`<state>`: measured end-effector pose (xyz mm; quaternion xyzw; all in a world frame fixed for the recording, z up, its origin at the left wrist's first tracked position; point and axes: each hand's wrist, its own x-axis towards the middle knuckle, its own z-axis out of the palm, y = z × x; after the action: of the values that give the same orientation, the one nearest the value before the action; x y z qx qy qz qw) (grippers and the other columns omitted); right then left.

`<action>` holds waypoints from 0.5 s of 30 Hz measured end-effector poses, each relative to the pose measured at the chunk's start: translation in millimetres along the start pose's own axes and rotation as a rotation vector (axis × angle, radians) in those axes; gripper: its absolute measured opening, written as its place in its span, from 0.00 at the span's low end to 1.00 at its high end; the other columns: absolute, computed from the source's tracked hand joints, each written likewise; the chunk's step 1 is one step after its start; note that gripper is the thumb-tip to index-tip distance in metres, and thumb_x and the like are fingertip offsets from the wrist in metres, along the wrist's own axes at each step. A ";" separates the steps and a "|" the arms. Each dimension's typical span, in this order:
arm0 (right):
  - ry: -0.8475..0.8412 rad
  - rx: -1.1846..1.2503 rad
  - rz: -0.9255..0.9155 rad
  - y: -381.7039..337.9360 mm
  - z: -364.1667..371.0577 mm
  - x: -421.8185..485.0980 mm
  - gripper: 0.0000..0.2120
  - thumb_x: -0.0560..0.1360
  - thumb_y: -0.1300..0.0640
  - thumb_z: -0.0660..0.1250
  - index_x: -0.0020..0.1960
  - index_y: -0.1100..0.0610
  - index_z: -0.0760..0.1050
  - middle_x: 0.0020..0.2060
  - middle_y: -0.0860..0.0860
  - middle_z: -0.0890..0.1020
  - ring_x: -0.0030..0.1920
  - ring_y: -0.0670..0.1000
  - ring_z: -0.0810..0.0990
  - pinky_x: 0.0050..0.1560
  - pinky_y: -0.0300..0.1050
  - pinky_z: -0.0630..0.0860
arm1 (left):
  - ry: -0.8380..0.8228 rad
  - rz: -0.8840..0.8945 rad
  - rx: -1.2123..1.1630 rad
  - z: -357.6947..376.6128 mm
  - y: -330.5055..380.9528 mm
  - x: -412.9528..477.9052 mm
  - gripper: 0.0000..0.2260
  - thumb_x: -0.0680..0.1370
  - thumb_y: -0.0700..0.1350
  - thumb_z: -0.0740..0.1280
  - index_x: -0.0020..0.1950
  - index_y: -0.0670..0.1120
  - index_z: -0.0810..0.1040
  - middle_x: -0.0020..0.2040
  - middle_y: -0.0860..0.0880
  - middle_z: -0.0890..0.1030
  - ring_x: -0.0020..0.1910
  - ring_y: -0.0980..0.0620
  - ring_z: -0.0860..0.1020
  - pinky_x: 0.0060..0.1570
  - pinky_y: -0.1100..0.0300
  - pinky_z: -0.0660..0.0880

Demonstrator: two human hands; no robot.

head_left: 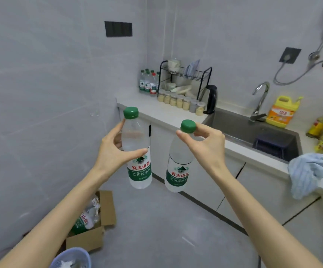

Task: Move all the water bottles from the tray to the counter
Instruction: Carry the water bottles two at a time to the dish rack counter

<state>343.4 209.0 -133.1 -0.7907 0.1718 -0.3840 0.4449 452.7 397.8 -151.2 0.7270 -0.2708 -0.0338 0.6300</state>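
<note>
My left hand grips a green-capped water bottle round its upper body, holding it upright in the air. My right hand pinches a second green-capped bottle at its neck, just under the cap; it hangs slightly tilted. Both bottles are in front of the white counter, above the floor. Several more bottles stand at the counter's far left corner. A cardboard box on the floor at lower left holds at least one bottle in torn plastic wrap.
On the counter stand a black dish rack, a row of small jars and a kettle. To the right are a sink with a tap, a yellow detergent jug and a blue cloth. A lavender basket sits at the bottom.
</note>
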 end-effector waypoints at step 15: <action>-0.131 0.052 0.033 91.9 173.1 255.5 0.12 0.67 0.51 0.76 0.50 0.51 0.84 0.43 0.42 0.85 0.48 0.43 0.82 0.56 0.44 0.77 | 0.148 -0.071 -0.001 -24.1 -115.3 273.2 0.44 0.62 0.36 0.80 0.68 0.62 0.62 0.50 0.62 0.78 0.45 0.70 0.79 0.43 0.76 0.75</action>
<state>646.4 101.2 -147.3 -0.7994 0.1451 -0.3284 0.4817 735.1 307.1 -174.2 0.7363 -0.1975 -0.0024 0.6472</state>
